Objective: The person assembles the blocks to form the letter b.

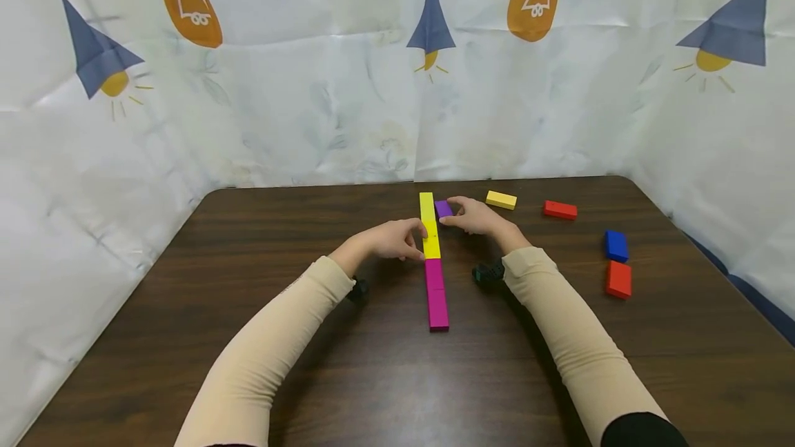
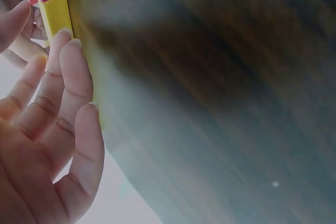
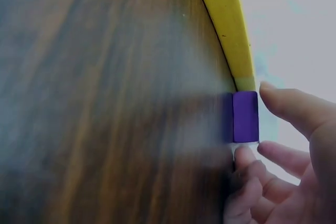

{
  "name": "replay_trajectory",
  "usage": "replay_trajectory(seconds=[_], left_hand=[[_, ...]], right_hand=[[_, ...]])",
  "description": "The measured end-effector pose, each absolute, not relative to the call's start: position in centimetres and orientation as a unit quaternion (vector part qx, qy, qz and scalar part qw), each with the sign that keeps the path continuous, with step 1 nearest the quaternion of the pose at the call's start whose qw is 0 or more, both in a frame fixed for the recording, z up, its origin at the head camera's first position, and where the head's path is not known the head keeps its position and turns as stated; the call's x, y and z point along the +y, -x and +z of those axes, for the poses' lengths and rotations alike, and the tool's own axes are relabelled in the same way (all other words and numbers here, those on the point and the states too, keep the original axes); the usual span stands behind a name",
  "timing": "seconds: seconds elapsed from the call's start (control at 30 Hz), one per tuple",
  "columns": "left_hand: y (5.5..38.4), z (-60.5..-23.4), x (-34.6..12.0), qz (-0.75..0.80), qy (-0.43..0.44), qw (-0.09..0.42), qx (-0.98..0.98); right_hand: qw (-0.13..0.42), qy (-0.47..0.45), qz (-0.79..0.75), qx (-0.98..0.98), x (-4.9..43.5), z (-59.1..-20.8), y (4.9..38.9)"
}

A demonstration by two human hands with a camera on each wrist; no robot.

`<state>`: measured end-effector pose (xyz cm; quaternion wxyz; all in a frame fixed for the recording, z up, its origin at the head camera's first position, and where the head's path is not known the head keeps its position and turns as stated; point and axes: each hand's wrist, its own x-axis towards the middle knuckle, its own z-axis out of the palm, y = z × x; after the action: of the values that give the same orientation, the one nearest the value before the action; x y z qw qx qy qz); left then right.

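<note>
A straight row of blocks runs away across the table: yellow blocks (image 1: 430,226) at the far part and magenta blocks (image 1: 436,295) nearer. At its left side my left hand (image 1: 395,239) has loosely bent fingers, with fingertips at the yellow part and nothing gripped. In the left wrist view its fingers (image 2: 76,77) lie along the yellow block (image 2: 56,14). To the right of the row's far end is a purple block (image 1: 444,209). My right hand (image 1: 475,218) holds it between thumb and fingers; the right wrist view shows the purple block (image 3: 245,116) against the yellow side.
A lone yellow block (image 1: 501,200) lies beyond the right hand, and a red block (image 1: 560,210) farther right. Near the right edge a blue block (image 1: 617,245) touches or nearly touches another red block (image 1: 618,279). A printed curtain (image 1: 310,109) hangs behind the brown table (image 1: 279,378).
</note>
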<state>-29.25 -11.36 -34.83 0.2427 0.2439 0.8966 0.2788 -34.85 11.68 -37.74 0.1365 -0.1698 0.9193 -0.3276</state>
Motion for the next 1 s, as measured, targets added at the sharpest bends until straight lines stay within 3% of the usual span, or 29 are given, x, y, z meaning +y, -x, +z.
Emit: replay_trajectory(seconds=[1.0], left_hand=[[29.1, -35.7, -10.7, 0.292, -0.251, 0.236, 0.892]], right_hand=[[0.100, 0.138, -0.251, 0.953, 12.0, -37.5, 35.1]])
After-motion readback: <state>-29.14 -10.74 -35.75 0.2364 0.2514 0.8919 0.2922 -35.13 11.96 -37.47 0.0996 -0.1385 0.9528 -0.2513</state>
